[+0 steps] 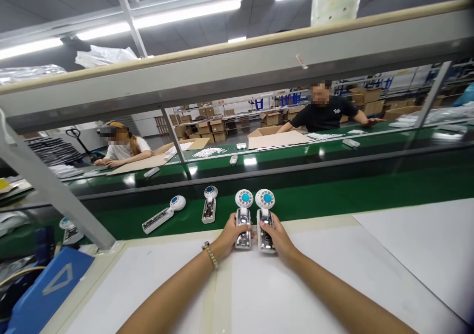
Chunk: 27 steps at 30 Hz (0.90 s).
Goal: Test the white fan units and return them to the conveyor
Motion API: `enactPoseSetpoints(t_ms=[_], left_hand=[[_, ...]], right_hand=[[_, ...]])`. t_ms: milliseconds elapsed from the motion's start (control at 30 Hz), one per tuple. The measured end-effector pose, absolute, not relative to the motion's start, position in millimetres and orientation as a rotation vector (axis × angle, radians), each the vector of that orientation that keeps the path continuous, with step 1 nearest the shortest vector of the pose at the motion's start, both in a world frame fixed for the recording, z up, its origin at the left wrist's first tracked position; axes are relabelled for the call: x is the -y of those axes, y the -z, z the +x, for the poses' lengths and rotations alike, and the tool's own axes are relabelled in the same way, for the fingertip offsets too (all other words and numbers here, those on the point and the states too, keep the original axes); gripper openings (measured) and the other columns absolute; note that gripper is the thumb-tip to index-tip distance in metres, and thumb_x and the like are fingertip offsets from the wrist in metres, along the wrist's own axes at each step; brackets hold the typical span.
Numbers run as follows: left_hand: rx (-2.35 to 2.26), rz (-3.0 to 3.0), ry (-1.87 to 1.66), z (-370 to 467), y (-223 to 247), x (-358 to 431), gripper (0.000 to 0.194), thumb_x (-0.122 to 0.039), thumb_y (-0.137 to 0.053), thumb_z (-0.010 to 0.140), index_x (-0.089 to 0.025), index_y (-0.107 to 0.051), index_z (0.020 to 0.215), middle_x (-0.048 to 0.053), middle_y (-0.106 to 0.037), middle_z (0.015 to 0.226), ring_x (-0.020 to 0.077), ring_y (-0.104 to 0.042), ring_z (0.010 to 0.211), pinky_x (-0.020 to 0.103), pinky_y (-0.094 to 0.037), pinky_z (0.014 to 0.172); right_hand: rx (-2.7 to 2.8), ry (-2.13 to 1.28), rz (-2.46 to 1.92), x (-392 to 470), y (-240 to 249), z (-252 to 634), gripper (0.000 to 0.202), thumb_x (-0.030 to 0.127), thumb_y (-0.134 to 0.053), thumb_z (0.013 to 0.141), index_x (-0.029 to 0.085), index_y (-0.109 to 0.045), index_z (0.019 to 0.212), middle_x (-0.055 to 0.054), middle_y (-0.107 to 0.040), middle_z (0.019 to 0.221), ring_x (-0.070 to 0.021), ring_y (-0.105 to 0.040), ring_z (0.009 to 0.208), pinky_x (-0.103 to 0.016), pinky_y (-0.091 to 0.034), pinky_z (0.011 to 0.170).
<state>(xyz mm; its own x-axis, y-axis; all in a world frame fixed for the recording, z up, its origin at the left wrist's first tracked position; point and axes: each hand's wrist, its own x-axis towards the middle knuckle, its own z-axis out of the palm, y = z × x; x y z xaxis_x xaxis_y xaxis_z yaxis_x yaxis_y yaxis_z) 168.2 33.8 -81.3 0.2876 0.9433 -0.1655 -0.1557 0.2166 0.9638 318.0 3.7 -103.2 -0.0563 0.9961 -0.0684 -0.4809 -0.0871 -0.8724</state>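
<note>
My left hand (234, 232) is closed around a white handheld device (243, 198) with a round, blue-centred head and a dark circuit board showing in its handle. A matching device (265, 199) is in my right hand (277, 235), its thumb pressed on the board side. Both are held upright, side by side with a narrow gap, above the near edge of the green conveyor belt (314, 203). Further left, a similar device (209, 210) lies on the belt, and another one (159, 219) lies slanted beside it.
White sheets (296, 294) cover the near table. A grey-white shelf beam (229, 74) crosses above the belt, with a slanted post (55, 186) at left. A blue bin (48, 289) stands lower left. Across the line, two people work near cardboard (281, 140) and small white parts (208, 152).
</note>
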Motion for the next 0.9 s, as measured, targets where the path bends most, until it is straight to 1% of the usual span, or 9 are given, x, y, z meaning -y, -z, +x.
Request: enactPoseSetpoints(t_ms=[100,167,300,400,533,633,767,900], left_hand=[[-0.901,0.963,-1.04,159.4,86.8,-27.4,0.046,-0.024,-0.069,0.066,-0.021,-0.037,0.1,0.004,-0.059,0.089,0.0178,-0.063,0.07,0.033,-0.054,0.06],[-0.869,0.92,-1.076,155.8,86.9,-27.6,0.043,-0.023,-0.065,0.069,-0.022,-0.037,0.102,0.005,-0.058,0.096,0.0187,-0.063,0.075,0.034,-0.054,0.062],[-0.825,0.875,-1.084,153.2,87.0,-27.5,0.04,-0.013,-0.06,0.065,-0.021,-0.039,0.098,0.006,-0.059,0.1,0.0199,-0.064,0.077,0.036,-0.053,0.065],[-0.802,0.868,-1.077,152.7,89.4,-27.3,0.04,-0.007,-0.059,0.06,-0.019,-0.04,0.093,0.006,-0.06,0.101,0.0184,-0.063,0.076,0.034,-0.052,0.066],[-0.769,0.869,-1.067,151.4,92.0,-28.8,0.037,-0.004,-0.058,0.057,-0.016,-0.044,0.089,0.008,-0.061,0.098,0.0181,-0.062,0.075,0.031,-0.05,0.066],[-0.735,0.879,-1.06,150.6,91.6,-29.2,0.037,-0.003,-0.058,0.055,-0.014,-0.048,0.089,0.008,-0.062,0.096,0.0177,-0.062,0.076,0.029,-0.049,0.068],[-0.706,0.893,-1.044,150.7,90.4,-28.4,0.036,-0.003,-0.059,0.054,-0.013,-0.049,0.088,0.007,-0.063,0.09,0.0177,-0.061,0.079,0.028,-0.047,0.072],[-0.692,0.905,-1.031,151.5,90.3,-27.7,0.036,-0.003,-0.06,0.054,-0.013,-0.05,0.087,0.004,-0.062,0.086,0.0172,-0.06,0.077,0.028,-0.046,0.071]], right_hand=[[0.839,-1.598,-0.832,2.8,103.1,308.4,0.052,0.04,-0.065,0.069,0.026,-0.04,0.112,0.0,-0.064,0.079,-0.0192,-0.063,0.058,-0.033,-0.051,0.056],[0.84,-1.663,-0.808,2.7,103.0,310.2,0.048,0.033,-0.065,0.069,0.026,-0.042,0.111,0.0,-0.066,0.082,-0.0195,-0.065,0.063,-0.033,-0.051,0.06],[0.844,-1.74,-0.749,-0.4,104.2,320.2,0.041,0.02,-0.062,0.068,0.023,-0.048,0.107,-0.003,-0.067,0.088,-0.0213,-0.065,0.083,-0.034,-0.049,0.075],[0.889,-1.727,-0.745,0.0,105.2,324.1,0.045,0.017,-0.063,0.067,0.022,-0.048,0.109,-0.005,-0.068,0.093,-0.0236,-0.063,0.091,-0.035,-0.049,0.076],[0.921,-1.702,-0.755,2.9,101.4,325.0,0.049,0.018,-0.065,0.064,0.022,-0.048,0.109,-0.006,-0.067,0.097,-0.0249,-0.062,0.093,-0.038,-0.047,0.08],[0.936,-1.716,-0.746,3.6,97.4,325.6,0.048,0.017,-0.066,0.064,0.022,-0.049,0.109,-0.005,-0.067,0.097,-0.0237,-0.062,0.093,-0.036,-0.046,0.083],[0.961,-1.726,-0.711,1.6,98.0,326.5,0.046,0.017,-0.066,0.065,0.021,-0.051,0.108,-0.005,-0.068,0.094,-0.0225,-0.062,0.09,-0.033,-0.046,0.08],[0.942,-1.711,-0.697,-0.8,102.6,326.4,0.043,0.016,-0.065,0.066,0.02,-0.053,0.107,-0.004,-0.068,0.092,-0.0218,-0.063,0.087,-0.032,-0.046,0.077]])
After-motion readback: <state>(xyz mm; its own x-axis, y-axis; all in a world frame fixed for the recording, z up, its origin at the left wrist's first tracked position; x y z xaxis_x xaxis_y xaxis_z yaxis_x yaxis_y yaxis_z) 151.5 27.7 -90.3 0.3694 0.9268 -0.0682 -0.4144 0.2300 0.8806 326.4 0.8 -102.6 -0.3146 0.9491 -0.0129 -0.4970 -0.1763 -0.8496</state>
